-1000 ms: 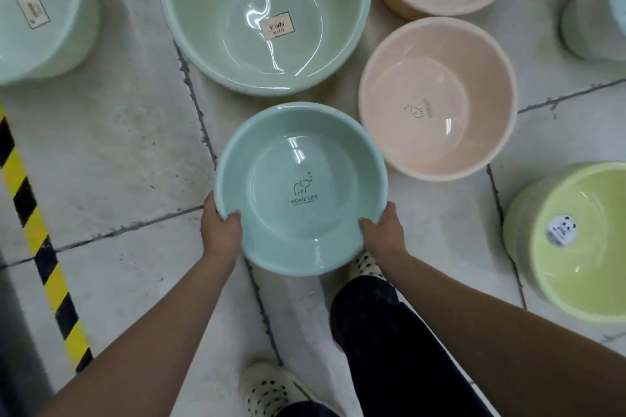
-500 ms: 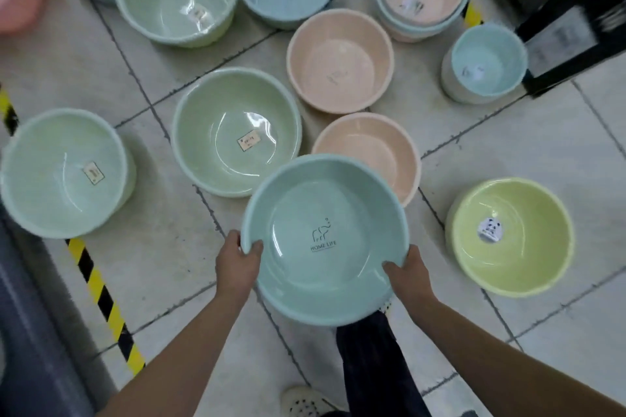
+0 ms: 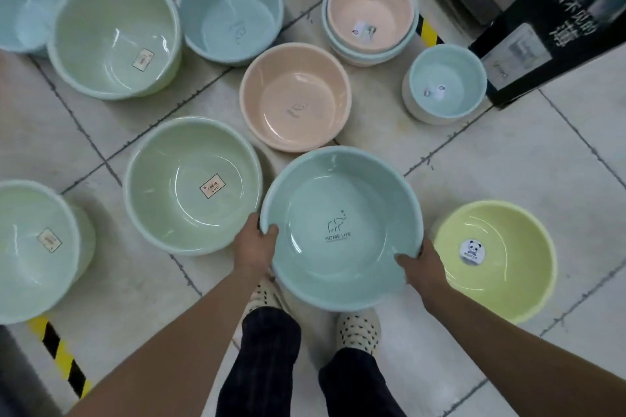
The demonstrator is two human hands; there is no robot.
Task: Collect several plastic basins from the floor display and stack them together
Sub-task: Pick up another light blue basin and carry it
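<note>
My left hand (image 3: 254, 245) and right hand (image 3: 421, 267) each clasp a rim edge of the round teal plastic basin (image 3: 340, 227), held clear of the tiled floor (image 3: 508, 159) above my feet. Collecting is under way, I judge. Next it wants nesting: the large pale green plastic basin (image 3: 193, 183) beside it looks roomier than the smaller peach plastic basin (image 3: 295, 97).

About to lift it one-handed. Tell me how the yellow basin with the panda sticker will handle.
The yellow basin looks like thin plastic, so probably light and slightly flexible. Its glossy surface may be slippery. Broad and open, it will likely tilt if lifted by one rim.
</note>
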